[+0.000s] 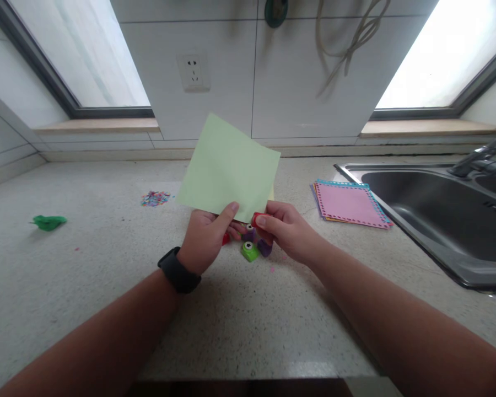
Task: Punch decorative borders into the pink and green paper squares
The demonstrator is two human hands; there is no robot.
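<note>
My left hand (202,234), with a black watch on its wrist, pinches the lower edge of a pale green sheet of paper (231,168) between thumb and fingers. The sheet is held tilted above the counter. At its lower right corner my right hand (291,229) is closed on a small red craft punch (255,219), which touches the paper's edge. Whether the edge sits inside the punch's slot I cannot tell. Below the hands lie a green craft punch (249,252), a purple one (265,248) and another red piece (225,239), partly hidden by my left fingers.
A stack of coloured sheets with punched borders (351,204) lies at the right, beside the steel sink (417,220). Tiny colourful paper bits (155,198) are heaped at the left. A crumpled green item (49,222) lies farther left on the speckled counter (107,264).
</note>
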